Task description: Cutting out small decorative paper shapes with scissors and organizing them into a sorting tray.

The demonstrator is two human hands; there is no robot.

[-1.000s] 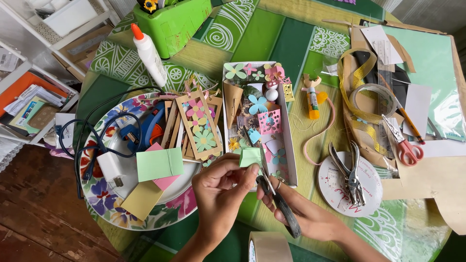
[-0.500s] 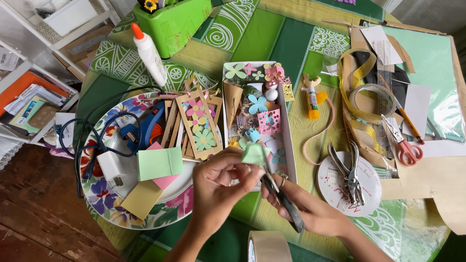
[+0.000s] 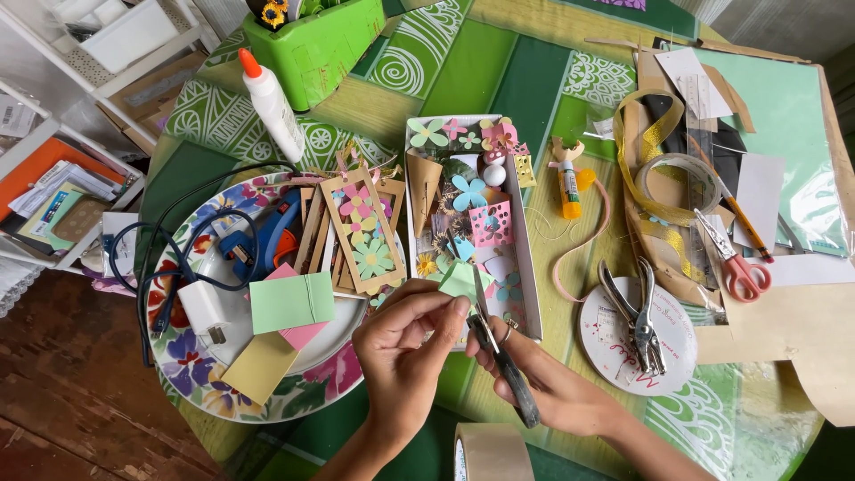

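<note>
A small light-green paper piece (image 3: 460, 279) is pinched in the left hand (image 3: 405, 343) just above the table (image 3: 499, 71), at the blades of dark scissors (image 3: 497, 343) gripped in the right hand (image 3: 543, 383), beside the tray of paper flowers (image 3: 525, 236), so cutting is steadied.

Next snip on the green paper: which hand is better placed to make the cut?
Right. The right hand already grips the scissors, blades at the green paper. The left hand pinches that paper, so it likely just steadies it.
</note>
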